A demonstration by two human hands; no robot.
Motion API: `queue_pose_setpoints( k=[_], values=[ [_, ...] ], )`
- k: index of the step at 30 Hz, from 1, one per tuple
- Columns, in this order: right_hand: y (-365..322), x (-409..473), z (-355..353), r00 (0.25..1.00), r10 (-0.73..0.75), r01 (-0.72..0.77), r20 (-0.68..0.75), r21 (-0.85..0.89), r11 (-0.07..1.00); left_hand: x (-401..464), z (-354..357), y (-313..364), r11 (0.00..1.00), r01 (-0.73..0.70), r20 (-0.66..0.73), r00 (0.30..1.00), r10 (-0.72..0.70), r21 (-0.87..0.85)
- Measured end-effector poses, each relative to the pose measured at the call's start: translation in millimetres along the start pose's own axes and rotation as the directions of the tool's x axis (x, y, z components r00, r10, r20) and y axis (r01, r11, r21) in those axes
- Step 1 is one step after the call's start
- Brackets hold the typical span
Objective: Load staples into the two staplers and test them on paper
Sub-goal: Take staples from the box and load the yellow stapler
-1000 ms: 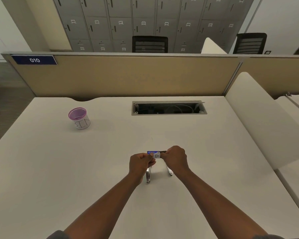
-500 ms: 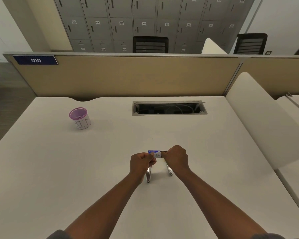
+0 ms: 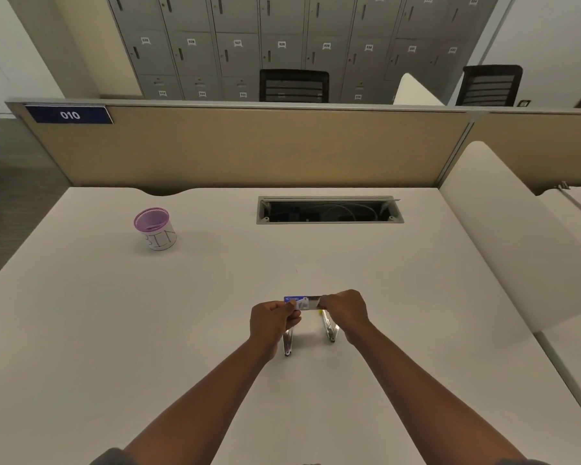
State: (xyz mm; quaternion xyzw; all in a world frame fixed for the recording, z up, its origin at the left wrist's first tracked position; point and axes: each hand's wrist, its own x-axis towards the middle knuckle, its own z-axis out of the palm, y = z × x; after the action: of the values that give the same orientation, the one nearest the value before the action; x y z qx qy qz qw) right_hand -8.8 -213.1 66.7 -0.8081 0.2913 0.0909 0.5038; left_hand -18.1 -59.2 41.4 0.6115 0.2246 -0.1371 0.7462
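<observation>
Staples box [image 3: 299, 302], a small blue and white carton, sits between my two hands just above the counter [image 3: 81, 347], near its front middle. My left hand [image 3: 273, 321] pinches the box's left end with curled fingers, thumb on top. My right hand [image 3: 343, 310] is curled round the right end, where a darker, greyish part of the box shows; I cannot tell whether that is an inner tray or only shadow. Below the box, two staplers lie on the counter, side by side and apart: the left stapler [image 3: 287, 343] partly under my left hand, the right stapler [image 3: 329, 328] just beside my right wrist. Both look silvery and point toward me; whether they are opened I cannot tell. Farther off to the left stands a small cup [image 3: 155, 229] with a purple rim and "BIN" written on it. Beyond, in the counter's middle, is an open cable slot [image 3: 329, 211], and behind it a tan partition [image 3: 249, 149] with a blue "010" label [image 3: 69, 114].
</observation>
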Motion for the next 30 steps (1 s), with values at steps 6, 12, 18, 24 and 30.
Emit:
queue_pose_setpoints(
  k=[6,12,18,24,30],
  values=[
    [8,15,-16,0.998,0.05,-0.054,0.034,0.146,0.988,15,-4,-3,0.998,0.053,-0.02,0.998,-0.054,-0.039],
    [29,40,-37,0.997,-0.011,-0.019,-0.082,-0.359,0.933,30,-10,0,0.993,0.093,-0.015,0.995,-0.094,-0.071],
    [47,54,-33,0.999,-0.01,-0.018,-0.044,-0.592,0.806,43,-11,2,0.989,0.095,-0.002,0.995,-0.096,-0.11],
    [53,60,-26,0.999,0.034,-0.027,-0.004,-0.692,0.721,50,-12,-1,0.988,0.099,0.024,0.995,-0.097,-0.116],
    [36,56,-24,1.0,-0.012,-0.014,-0.026,-0.786,0.619,54,-12,0,0.99,0.088,0.045,0.995,-0.084,-0.112]
  ],
)
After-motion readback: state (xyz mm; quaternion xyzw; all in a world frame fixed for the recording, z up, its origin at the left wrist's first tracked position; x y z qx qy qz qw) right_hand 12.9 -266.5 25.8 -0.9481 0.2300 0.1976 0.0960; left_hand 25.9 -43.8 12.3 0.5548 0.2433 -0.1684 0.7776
